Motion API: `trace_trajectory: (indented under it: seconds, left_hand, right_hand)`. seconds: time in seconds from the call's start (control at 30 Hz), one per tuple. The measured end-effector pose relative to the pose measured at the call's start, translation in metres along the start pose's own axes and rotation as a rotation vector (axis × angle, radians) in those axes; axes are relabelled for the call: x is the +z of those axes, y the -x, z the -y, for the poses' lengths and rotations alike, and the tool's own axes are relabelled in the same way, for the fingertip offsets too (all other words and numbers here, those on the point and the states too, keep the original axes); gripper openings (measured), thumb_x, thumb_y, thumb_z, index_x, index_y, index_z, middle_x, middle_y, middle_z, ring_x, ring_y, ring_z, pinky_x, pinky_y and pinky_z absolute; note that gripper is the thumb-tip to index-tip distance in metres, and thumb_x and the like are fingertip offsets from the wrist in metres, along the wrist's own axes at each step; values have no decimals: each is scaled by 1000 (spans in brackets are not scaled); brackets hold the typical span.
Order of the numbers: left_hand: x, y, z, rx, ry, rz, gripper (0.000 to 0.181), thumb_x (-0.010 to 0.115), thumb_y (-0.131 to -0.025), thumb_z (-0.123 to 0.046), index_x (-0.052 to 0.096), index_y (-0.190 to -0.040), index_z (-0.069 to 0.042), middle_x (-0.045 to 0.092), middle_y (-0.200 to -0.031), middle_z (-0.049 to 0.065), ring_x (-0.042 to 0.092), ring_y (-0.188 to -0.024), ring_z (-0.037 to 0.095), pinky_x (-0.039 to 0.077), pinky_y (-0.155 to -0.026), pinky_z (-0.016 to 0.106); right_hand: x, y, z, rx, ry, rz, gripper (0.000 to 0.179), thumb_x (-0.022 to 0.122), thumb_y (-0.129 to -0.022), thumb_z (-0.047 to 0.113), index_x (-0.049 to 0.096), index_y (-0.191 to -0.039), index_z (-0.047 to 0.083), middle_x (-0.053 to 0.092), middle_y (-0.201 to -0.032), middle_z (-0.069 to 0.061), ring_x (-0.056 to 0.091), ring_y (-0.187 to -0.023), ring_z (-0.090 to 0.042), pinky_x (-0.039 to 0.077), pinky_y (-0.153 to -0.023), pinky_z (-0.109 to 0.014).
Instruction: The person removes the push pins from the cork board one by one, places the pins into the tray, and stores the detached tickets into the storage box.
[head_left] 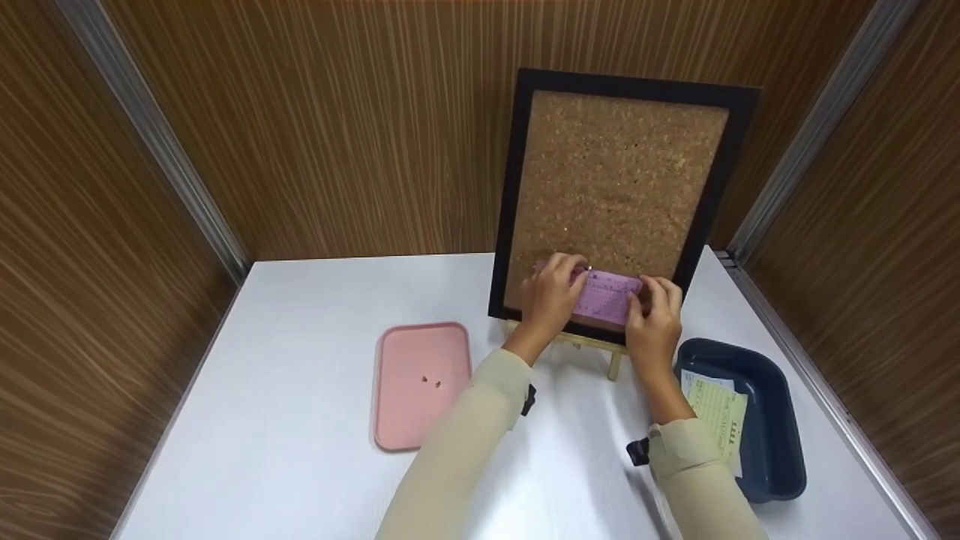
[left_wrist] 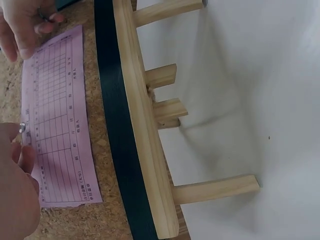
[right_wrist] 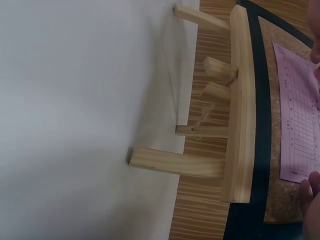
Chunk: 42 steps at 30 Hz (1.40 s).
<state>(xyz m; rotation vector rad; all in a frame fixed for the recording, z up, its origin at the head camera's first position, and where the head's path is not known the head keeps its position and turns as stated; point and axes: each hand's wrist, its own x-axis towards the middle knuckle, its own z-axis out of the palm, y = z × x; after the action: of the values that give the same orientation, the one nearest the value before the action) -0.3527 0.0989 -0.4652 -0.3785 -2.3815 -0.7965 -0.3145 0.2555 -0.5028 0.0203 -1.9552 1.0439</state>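
Observation:
A purple printed paper form (head_left: pixel 604 296) lies sideways against the lower part of a cork board (head_left: pixel 615 180) in a black frame. My left hand (head_left: pixel 551 292) is over the form's left half, its thumb and fingertips curled at a small silver pin (left_wrist: pixel 22 127) at the middle of the upper edge. With curled thumb and fingers, my right hand (head_left: pixel 654 319) holds the form's upper right corner. Between that hand's fingers, in the left wrist view, a small dark spot shows; its kind is unclear. The left hand hides part of the form in the head view.
A wooden easel (left_wrist: pixel 137 120) props up the board on the white table (head_left: pixel 315 337). Left of it lies a pink tray (head_left: pixel 405 412) with two tiny pins. At the right stands a dark blue bin (head_left: pixel 772 420) holding yellow and white paper slips (head_left: pixel 716 416). Wood-grain walls surround the table.

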Motion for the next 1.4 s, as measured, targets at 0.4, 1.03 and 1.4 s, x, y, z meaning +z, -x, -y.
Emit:
trace_trajectory:
  seconds: [0.4,1.03,1.4]
  left_hand:
    - [10,3,-2,22,-83,-58,17,69,-95,-38,73,-109,-28,70,-105,-12,71,-89,9,52,-63,29]
    - [15,4,-6,-16,-63,-58,16,67,-97,-36,72,-109,-27,71,-107,-12,69,-95,6,53,-69,29]
    - [17,4,-5,-3,-57,-80,16,68,-96,-35,71,-108,-25,70,-105,-11,70,-91,7,53,-66,29]
  right_hand:
    - [7,1,-4,-67,124,0,24,69,-94,5,67,-117,-1,59,-117,-19,65,-101,-35,54,-83,-51]
    - [8,-2,-2,-87,209,-18,15,67,-97,11,69,-107,0,61,-106,-16,67,-86,-35,51,-65,-50]
    - [5,-3,-3,-95,261,-21,19,68,-97,17,68,-109,2,62,-105,-15,66,-80,-36,47,-58,-50]
